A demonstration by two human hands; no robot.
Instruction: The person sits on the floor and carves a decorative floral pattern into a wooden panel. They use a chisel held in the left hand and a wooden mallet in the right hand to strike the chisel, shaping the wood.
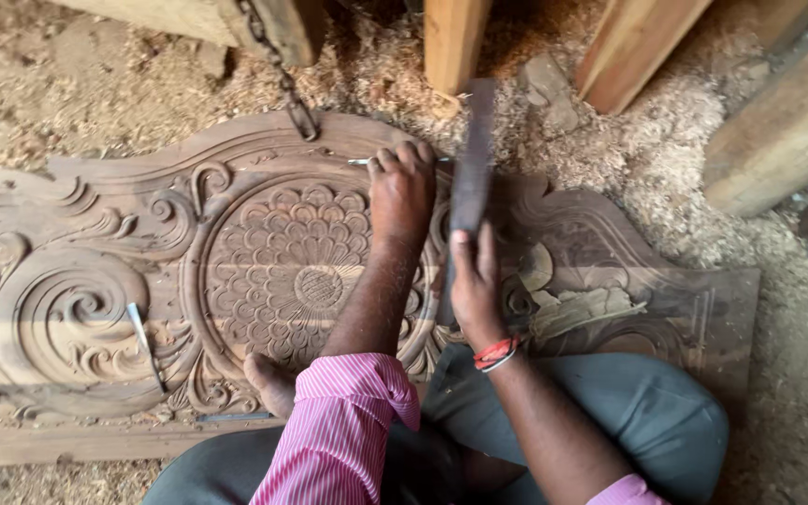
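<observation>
A large carved wooden panel (95,281) lies flat on the ground, with a round flower medallion (292,271) at its middle and scrolls to the left. My left hand (402,192) grips a thin metal chisel (359,162) laid against the panel's upper rim above the medallion. My right hand (475,285) holds a dark wooden mallet bar (472,159) upright, raised just right of the left hand. A bare foot (268,383) rests on the panel's lower edge.
A loose chisel (145,344) lies on the left scroll carving. Wood chips (572,304) sit on the panel's right part. Sawdust and shavings (666,159) cover the ground around. Timber beams (638,47) and a chain (282,79) stand along the far side.
</observation>
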